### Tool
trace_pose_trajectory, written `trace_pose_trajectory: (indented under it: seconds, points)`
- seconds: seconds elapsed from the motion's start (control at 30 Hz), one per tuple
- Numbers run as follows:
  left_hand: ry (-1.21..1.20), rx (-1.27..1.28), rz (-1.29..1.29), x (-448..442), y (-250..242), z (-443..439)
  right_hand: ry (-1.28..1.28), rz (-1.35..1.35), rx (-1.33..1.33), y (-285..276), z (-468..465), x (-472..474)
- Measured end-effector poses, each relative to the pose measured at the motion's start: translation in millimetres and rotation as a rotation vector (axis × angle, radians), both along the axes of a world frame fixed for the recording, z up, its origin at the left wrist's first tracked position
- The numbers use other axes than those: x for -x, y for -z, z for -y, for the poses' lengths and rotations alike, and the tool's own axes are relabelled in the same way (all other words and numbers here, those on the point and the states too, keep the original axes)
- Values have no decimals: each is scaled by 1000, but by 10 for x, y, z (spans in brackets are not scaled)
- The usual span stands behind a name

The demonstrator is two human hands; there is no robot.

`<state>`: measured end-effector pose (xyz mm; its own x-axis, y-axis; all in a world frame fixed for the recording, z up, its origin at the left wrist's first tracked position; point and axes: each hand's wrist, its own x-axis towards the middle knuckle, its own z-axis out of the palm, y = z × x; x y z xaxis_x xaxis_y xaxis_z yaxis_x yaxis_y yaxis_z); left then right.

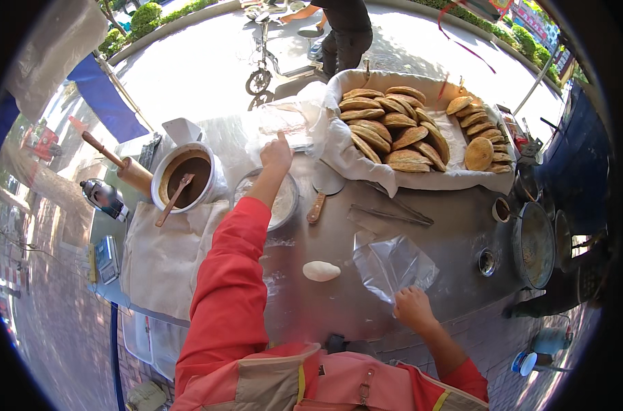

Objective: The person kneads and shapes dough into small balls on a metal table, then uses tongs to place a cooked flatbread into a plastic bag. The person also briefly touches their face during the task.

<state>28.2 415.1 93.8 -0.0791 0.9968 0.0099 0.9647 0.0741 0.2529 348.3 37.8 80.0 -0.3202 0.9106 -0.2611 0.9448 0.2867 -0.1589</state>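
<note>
My left hand [277, 153] reaches forward over the metal table, its index finger extended at a white plastic bag [286, 123] that lies past the bowl of flour [283, 203]. My right hand [415, 308] holds the edge of a clear plastic bag [391, 264] above the table's near side. A pale lump of dough [322, 271] rests on the table between my arms. Beyond it lie a scraper with a wooden handle [316, 207] and metal tongs [391, 216]. A cloth-lined basket [342, 169] of baked flatbreads [409, 137] stands at the back right.
At left are a tub of brown paste [209, 192] with a wooden-handled brush [175, 200], a rolling pin [136, 175], a cloth [157, 262] and a digital scale [106, 259]. A metal pan [535, 246] and small bowl [501, 209] stand right. A person [345, 31] is beyond, beside a scooter [275, 64].
</note>
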Motion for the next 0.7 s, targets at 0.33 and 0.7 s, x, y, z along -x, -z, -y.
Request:
trace_pose_trajectory:
  seconds: [0.33, 0.7]
  points:
    - [449, 251, -36, 173, 407, -290, 131, -181, 112, -207, -252, -284]
    - [-166, 119, -133, 473, 426, -790, 340, -194, 118, -441, -584, -33]
